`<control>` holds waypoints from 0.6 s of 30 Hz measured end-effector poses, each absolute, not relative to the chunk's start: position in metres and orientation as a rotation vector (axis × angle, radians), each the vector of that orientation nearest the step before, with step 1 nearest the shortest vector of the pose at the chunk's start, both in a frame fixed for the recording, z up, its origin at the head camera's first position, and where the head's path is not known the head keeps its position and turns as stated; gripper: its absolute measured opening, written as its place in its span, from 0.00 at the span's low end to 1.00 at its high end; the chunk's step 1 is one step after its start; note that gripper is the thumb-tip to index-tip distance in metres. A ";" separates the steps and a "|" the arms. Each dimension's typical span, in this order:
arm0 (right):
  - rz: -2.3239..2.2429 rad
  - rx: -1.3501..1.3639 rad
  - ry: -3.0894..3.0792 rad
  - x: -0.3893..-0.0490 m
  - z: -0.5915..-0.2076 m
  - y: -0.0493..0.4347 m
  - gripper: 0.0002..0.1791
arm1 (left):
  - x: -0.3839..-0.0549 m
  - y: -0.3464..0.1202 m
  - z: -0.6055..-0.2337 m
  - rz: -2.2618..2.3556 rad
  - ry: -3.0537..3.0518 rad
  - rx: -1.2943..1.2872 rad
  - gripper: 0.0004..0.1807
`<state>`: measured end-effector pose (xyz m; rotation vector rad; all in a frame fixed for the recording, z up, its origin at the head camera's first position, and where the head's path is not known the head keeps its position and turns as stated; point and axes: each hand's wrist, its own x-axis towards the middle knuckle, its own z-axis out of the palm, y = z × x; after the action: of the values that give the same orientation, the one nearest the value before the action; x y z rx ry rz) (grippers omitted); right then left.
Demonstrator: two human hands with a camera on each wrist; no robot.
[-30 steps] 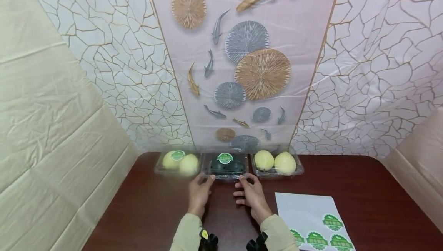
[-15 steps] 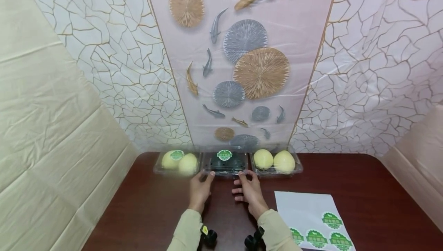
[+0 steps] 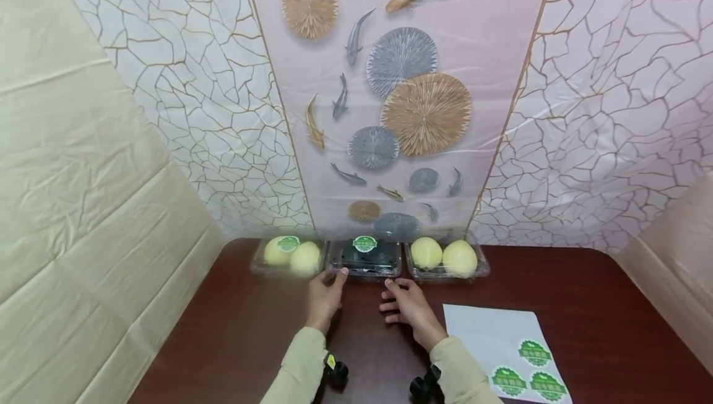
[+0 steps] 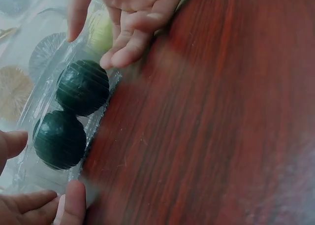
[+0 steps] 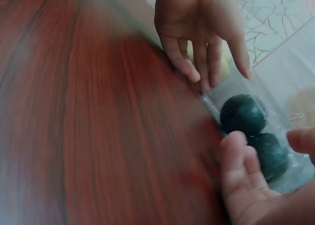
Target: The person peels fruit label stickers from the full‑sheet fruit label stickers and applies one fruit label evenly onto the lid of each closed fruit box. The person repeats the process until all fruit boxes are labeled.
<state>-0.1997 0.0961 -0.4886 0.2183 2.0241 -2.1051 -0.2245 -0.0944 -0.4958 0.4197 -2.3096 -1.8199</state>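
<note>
Plastic box, middle: clear, rectangular, on the table's back edge between two similar boxes (image 3: 370, 272); holds two dark-green round fruits (image 4: 60, 139), side by side.
Middle sticker: green, scalloped, white print, on top of the middle box (image 3: 364, 244).
Left hand: released, fingers loose, thumb tip at the box's front-left corner (image 3: 325, 299); light contact, cannot tell.
Right hand: released, fingers spread and slightly bent, thumb and forefinger just short of the front-right corner in the head view (image 3: 413, 309).
Left box: clear plastic, just beside the middle one (image 3: 260, 266); two pale yellow-green round fruits inside (image 3: 305, 259), another green scalloped sticker on top (image 3: 288, 244).
Right box: clear plastic, other side (image 3: 482, 270); two pale yellow round fruits inside (image 3: 460, 258).
Sticker sheet: white paper, near right hand (image 3: 484, 330); three green stickers clearly visible, one more mostly behind the sleeve.
Sleeves: beige cloth (image 3: 301, 361), black devices at both wrists (image 3: 338, 374).
Table: dark red-brown wood grain (image 3: 234, 336).
Backdrop: white crackle-pattern cloth, pink fish-print panel (image 3: 334, 206).
</note>
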 end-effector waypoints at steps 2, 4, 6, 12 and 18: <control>-2.046 0.181 2.116 -0.196 -0.484 0.101 0.25 | -0.222 -0.092 -0.494 -1.829 -2.318 0.422 0.35; -1.994 0.136 2.228 -0.193 -0.478 0.106 0.19 | -0.216 -0.091 -0.491 -1.849 -2.321 0.430 0.35; -1.953 0.108 2.346 -0.191 -0.470 0.112 0.15 | -0.209 -0.091 -0.488 -1.886 -2.316 0.428 0.33; -1.813 0.044 2.702 -0.193 -0.448 0.143 0.14 | -0.189 -0.078 -0.482 -2.079 -2.288 0.255 0.22; -1.540 -0.036 3.067 -0.206 -0.442 0.178 0.13 | -0.180 -0.055 -0.480 -2.278 -2.189 0.182 0.15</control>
<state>-0.2060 0.1778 -0.4423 -0.0365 3.0673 -1.5399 -0.1798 -0.0549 -0.4800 0.1822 -2.1889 -2.2776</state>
